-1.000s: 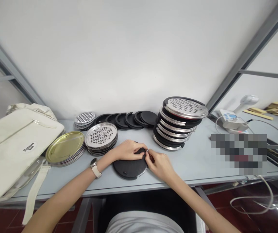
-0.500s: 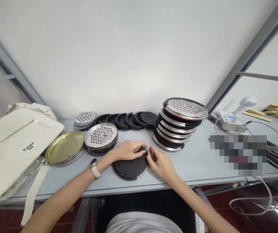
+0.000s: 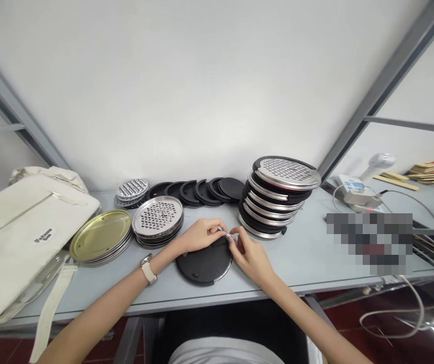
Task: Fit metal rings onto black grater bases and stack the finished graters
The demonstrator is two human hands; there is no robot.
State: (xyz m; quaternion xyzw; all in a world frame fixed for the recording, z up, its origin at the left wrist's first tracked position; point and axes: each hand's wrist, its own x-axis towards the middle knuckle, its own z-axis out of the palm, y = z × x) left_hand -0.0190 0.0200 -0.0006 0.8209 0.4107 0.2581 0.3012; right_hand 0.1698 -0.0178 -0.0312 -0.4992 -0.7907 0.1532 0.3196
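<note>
A round black disc [image 3: 204, 265] lies on the table in front of me, with a bare metal rim showing along its right side. At its upper right edge my left hand [image 3: 203, 234] and my right hand [image 3: 250, 253] meet, both with fingers pinched. Between the fingertips sits a small shiny metal piece [image 3: 229, 235], too small to name. My left hand's palm side rests over the disc's upper part and hides it. My right hand's fingers touch the disc's right edge.
Behind the disc stand a stack of grater plates [image 3: 158, 217], a row of black covers [image 3: 190, 193] and a tall stack of covered grater discs [image 3: 273, 205]. Gold-coloured lids [image 3: 101, 235] and a cream bag [image 3: 31, 232] lie left. A scanner [image 3: 381, 161] and cables [image 3: 421, 301] are right.
My fingertips have shifted slightly around the small metal piece, and more of it shows now. The disc stays in place. The view has tilted a little.
</note>
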